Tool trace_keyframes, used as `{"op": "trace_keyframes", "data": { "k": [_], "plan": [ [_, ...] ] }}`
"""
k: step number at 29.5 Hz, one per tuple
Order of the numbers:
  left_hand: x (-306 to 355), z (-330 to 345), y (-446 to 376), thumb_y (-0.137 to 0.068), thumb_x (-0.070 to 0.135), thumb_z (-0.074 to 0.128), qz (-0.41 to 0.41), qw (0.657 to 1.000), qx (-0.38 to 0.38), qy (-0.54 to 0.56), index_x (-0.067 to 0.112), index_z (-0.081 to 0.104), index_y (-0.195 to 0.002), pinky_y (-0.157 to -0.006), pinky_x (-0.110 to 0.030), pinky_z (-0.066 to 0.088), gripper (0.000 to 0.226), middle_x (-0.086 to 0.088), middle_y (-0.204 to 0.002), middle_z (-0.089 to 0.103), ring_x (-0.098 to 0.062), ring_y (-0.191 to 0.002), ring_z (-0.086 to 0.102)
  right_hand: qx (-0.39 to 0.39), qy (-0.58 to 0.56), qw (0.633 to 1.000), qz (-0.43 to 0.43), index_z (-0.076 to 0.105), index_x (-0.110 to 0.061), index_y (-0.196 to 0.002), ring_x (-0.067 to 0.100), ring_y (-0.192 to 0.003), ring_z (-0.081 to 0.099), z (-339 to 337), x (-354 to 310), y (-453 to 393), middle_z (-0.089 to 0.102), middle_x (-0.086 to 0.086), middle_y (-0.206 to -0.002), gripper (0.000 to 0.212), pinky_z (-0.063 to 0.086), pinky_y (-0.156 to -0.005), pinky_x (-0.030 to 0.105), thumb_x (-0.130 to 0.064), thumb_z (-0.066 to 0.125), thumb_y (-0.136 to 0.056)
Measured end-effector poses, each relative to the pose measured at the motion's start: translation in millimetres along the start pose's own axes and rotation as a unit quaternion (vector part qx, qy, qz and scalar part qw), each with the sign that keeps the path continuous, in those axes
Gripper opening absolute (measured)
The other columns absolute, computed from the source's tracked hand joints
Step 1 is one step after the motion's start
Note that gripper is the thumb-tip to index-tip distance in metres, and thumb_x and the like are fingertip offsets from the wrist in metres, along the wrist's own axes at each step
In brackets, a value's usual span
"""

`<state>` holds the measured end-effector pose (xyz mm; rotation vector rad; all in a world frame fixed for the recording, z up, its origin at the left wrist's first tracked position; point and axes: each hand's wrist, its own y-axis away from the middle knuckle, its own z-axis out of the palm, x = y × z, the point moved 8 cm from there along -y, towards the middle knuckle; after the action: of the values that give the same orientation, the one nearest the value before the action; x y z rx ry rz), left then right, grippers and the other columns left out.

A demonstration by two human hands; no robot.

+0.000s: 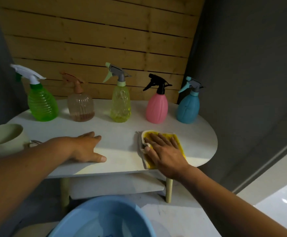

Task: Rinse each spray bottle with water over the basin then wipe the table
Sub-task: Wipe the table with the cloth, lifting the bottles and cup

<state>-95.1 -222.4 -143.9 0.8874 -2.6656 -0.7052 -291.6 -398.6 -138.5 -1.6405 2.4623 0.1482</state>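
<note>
The white oval counter (122,132) stands against a wooden plank wall (96,40), with a grey wall (250,65) to its right. Its near edge runs straight beneath both wrists, and its right end curves away just beyond the cloth. A broad bare strip of counter lies between the row of bottles at the back and the hands at the front. Under the top sits a lower shelf (115,185).

On the floor in front, close to the person, is the blue basin (94,219), holding water. At the counter's left end stands a pale green jug (4,139).

Five spray bottles stand upright in a row along the back edge, well apart from one another: the green bottle (42,106), the clear bottle (80,106) with a little brownish liquid at its base, the yellow bottle (120,105), the pink bottle (157,108) and the blue bottle (188,108) nearest the right end.

The yellow cloth (180,142) lies flat near the front right edge. The right hand (163,149) presses down on it with fingers spread and straight, thumb at the cloth's folded left edge. The left hand (86,147) rests flat and relaxed on the bare counter at the near edge, holding nothing, well left of the cloth.
</note>
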Motion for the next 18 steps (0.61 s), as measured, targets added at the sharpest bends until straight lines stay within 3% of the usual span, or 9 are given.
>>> {"op": "trace_keyframes", "data": {
  "k": [3, 6, 8, 9, 11, 13, 14, 16, 18],
  "plan": [
    [0, -1, 4, -0.096, 0.067, 0.049, 0.002, 1.000, 0.003, 0.006, 0.018, -0.008, -0.163, -0.126, -0.037, 0.004, 0.101, -0.006, -0.170, -0.017, -0.021, -0.158, -0.008, 0.031, -0.149, 0.988, 0.015, 0.048, -0.041, -0.147, 0.010, -0.153, 0.019, -15, 0, 3, 0.033, -0.015, -0.162, 0.049, 0.007, -0.126, 0.044, -0.051, 0.020, -0.108],
    [0, 0, 3, -0.096, 0.068, 0.050, 0.004, 1.000, 0.003, 0.012, 0.020, -0.008, -0.163, -0.127, -0.038, 0.004, 0.101, -0.005, -0.170, -0.017, -0.021, -0.158, -0.009, -0.017, -0.359, 0.931, 0.071, 0.064, -0.051, -0.124, 0.011, -0.141, 0.042, -12, 9, 6, 0.059, -0.018, -0.141, 0.047, 0.022, -0.123, 0.045, -0.064, 0.025, -0.102],
    [-2, 1, 1, -0.095, 0.070, 0.050, 0.004, 1.000, 0.003, 0.015, 0.021, -0.008, -0.163, -0.128, -0.040, 0.004, 0.102, -0.004, -0.170, -0.018, -0.021, -0.158, -0.009, -0.008, -0.413, 0.905, 0.103, 0.073, -0.043, -0.114, 0.013, -0.121, 0.059, -15, 13, 4, 0.073, -0.018, -0.115, 0.047, 0.041, -0.112, 0.037, -0.065, 0.033, -0.100],
    [-5, 2, 0, -0.094, 0.070, 0.050, 0.004, 1.000, 0.004, 0.018, 0.022, -0.009, -0.163, -0.128, -0.041, 0.004, 0.102, -0.003, -0.170, -0.018, -0.021, -0.158, -0.010, 0.015, -0.394, 0.911, 0.122, 0.073, -0.035, -0.115, 0.015, -0.116, 0.062, -18, 14, 6, 0.073, -0.015, -0.113, 0.045, 0.046, -0.106, 0.035, -0.059, 0.037, -0.103],
    [-8, 5, -3, -0.093, 0.072, 0.050, 0.004, 1.000, 0.004, 0.023, 0.023, -0.009, -0.163, -0.128, -0.043, 0.005, 0.104, -0.002, -0.170, -0.019, -0.020, -0.158, -0.011, 0.038, -0.222, 0.969, 0.100, 0.058, -0.032, -0.137, 0.020, -0.135, 0.048, -22, 12, 6, 0.058, -0.005, -0.143, 0.050, 0.037, -0.115, 0.041, -0.058, 0.031, -0.105],
    [-11, 7, -5, -0.092, 0.074, 0.050, 0.004, 1.000, 0.007, 0.026, 0.024, -0.009, -0.163, -0.128, -0.044, 0.004, 0.105, -0.002, -0.170, -0.019, -0.020, -0.158, -0.012, -0.022, 0.001, 1.000, 0.015, 0.027, -0.042, -0.156, 0.024, -0.156, 0.012, -5, -4, 5, 0.019, -0.002, -0.168, 0.069, 0.011, -0.125, 0.050, -0.073, 0.010, -0.096],
    [-11, 9, -6, -0.092, 0.074, 0.050, 0.004, 1.000, 0.005, 0.030, 0.024, -0.009, -0.163, -0.128, -0.044, 0.004, 0.105, -0.002, -0.170, -0.019, -0.020, -0.158, -0.012, -0.051, 0.031, 0.998, 0.018, 0.015, -0.045, -0.158, 0.023, -0.157, 0.000, 6, -3, 5, 0.005, -0.004, -0.171, 0.075, 0.001, -0.126, 0.051, -0.079, 0.007, -0.092],
    [-11, 6, -5, -0.092, 0.074, 0.050, 0.003, 0.999, 0.003, 0.036, 0.025, -0.009, -0.163, -0.128, -0.044, 0.004, 0.105, -0.002, -0.170, -0.019, -0.020, -0.158, -0.012, -0.058, -0.010, 0.997, 0.050, 0.004, -0.046, -0.159, 0.022, -0.157, -0.008, 7, 0, 4, -0.007, -0.005, -0.171, 0.083, -0.007, -0.125, 0.051, -0.086, 0.018, -0.087],
    [-11, 5, -2, -0.092, 0.072, 0.052, -0.002, 0.999, 0.006, 0.051, 0.024, -0.006, -0.164, -0.128, -0.043, 0.006, 0.104, -0.002, -0.171, -0.016, -0.021, -0.158, -0.008, -0.024, -0.107, 0.993, 0.053, 0.007, -0.052, -0.156, 0.024, -0.156, 0.003, -7, -1, 9, 0.000, -0.009, -0.170, 0.086, 0.006, -0.126, 0.054, -0.087, 0.036, -0.083]
  ]
}}
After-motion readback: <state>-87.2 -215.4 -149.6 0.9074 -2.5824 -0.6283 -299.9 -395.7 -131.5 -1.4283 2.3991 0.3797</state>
